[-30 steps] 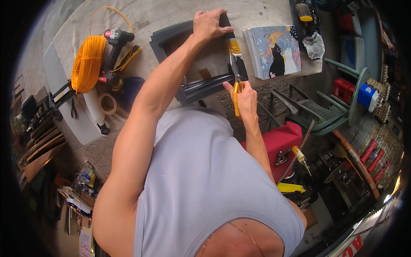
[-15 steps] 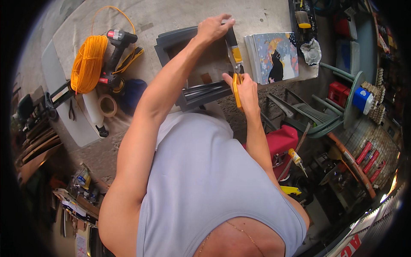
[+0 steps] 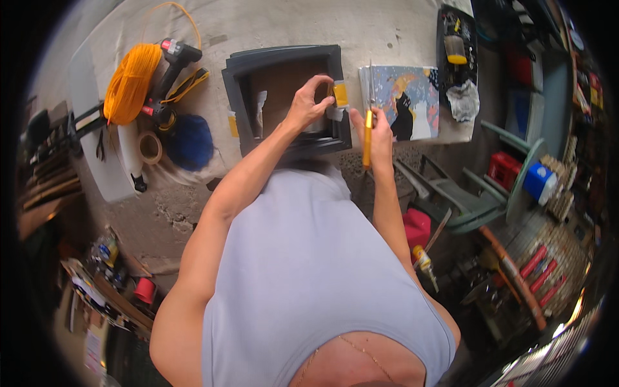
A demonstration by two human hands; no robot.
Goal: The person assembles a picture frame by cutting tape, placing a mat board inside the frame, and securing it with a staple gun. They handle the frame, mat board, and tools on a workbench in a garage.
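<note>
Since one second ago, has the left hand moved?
Yes: the left hand has come nearer the person, from about level with the cordless drill's far end to its near end.

A pale, cloth-covered table carries dark gray frames, stacked along its near side. To their left lie coiled orange cord, a power drill, a tape roll and a dark-blue bundle; to their right, illustrated panels and a black tray.
</note>
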